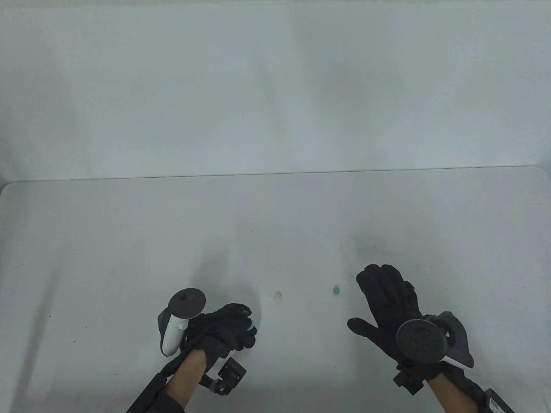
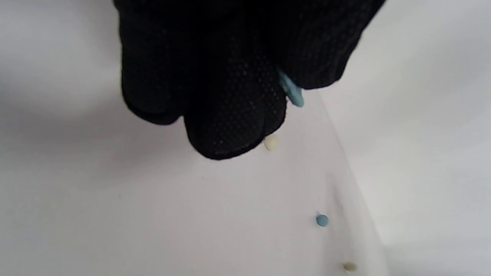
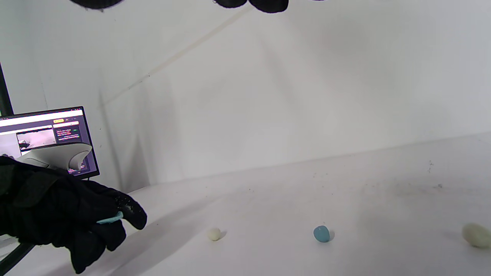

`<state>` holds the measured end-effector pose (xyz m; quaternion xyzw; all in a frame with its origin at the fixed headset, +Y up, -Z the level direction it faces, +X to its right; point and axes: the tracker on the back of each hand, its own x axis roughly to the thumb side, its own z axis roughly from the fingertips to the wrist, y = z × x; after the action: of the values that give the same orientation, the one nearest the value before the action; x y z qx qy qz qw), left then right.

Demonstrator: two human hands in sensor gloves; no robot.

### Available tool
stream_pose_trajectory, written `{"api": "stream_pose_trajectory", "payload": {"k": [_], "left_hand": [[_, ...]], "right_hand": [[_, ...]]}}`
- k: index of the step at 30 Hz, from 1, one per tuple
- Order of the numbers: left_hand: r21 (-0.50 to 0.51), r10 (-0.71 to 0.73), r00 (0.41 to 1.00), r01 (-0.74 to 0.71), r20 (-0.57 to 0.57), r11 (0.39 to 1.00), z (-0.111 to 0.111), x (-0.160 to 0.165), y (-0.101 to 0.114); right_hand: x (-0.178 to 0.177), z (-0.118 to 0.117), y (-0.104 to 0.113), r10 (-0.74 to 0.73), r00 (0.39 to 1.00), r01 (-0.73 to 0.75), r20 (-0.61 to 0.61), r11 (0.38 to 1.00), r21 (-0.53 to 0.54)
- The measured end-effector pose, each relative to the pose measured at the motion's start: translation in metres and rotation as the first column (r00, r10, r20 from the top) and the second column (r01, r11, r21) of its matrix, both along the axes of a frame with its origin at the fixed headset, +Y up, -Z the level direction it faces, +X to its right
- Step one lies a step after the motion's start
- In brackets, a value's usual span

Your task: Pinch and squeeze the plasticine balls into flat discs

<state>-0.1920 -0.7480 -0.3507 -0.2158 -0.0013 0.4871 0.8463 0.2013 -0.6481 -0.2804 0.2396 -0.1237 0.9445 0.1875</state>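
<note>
Left hand (image 1: 224,329) is low at the near edge of the white table (image 1: 129,241), fingers curled in tight, and there it is: a sliver of light blue plasticine (image 1: 253,328) pinched in the grip. The left wrist view shows it best, a thin blue piece (image 2: 292,92) poking out between the black gloved fingers (image 2: 230,115), flattened rather than round. From the right wrist view the same piece (image 3: 110,219) looks like a slim blue disc seen edge-on, clamped in the left hand (image 3: 73,218) above the table surface.

Over to the right hand (image 1: 389,307): grip wide open, fingers spread and stretched forward, palm down, thumb out to the side, holding nothing. Whether the palm is touching the table or hovering just over it, I can't quite tell from up here.

Between the two hands, two pieces lie on the table: a cream ball (image 1: 278,295) nearer the left hand, and a blue ball (image 1: 336,290) just ahead of the right hand's thumb side. The right wrist view adds a third, a pale cream ball (image 3: 475,234) out at the right edge, well apart from the others. A monitor (image 3: 50,134) glows behind the left hand in that view.
</note>
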Motion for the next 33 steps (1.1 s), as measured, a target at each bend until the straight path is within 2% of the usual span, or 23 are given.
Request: {"api": "stream_pose_trajectory", "payload": {"k": [2,4,7,14,21,26,33], "left_hand": [[0.005,-0.027,1.000,0.027,-0.002,1.000,0.000,0.000,0.000],[-0.025,0.007,1.000,-0.007,0.016,1.000,-0.001,0.000,-0.002],[-0.056,0.046,0.999,-0.047,-0.017,0.997,-0.002,-0.002,-0.005],[-0.005,-0.224,0.974,0.224,0.020,0.975,-0.005,0.000,-0.002],[0.151,-0.509,0.853,0.492,0.117,0.858,-0.006,0.015,0.002],[0.193,-0.573,0.795,0.542,0.200,0.818,-0.005,0.030,0.005],[0.310,-0.707,0.680,0.642,0.193,0.702,-0.002,0.042,0.004]], "right_hand": [[0.000,0.001,0.000,-0.003,1.000,0.003,-0.002,1.000,0.004],[0.000,0.001,0.001,-0.006,1.000,0.006,-0.005,1.000,0.006],[0.000,0.001,0.001,-0.004,1.000,0.005,-0.006,1.000,0.011],[0.000,0.002,0.001,-0.011,1.000,0.011,-0.006,1.000,0.015],[-0.001,0.002,0.001,-0.006,1.000,0.006,-0.007,1.000,0.012],[0.000,0.002,0.001,-0.008,1.000,0.008,-0.001,1.000,0.011],[0.000,0.002,0.002,-0.010,1.000,0.010,0.000,1.000,0.009]]}}
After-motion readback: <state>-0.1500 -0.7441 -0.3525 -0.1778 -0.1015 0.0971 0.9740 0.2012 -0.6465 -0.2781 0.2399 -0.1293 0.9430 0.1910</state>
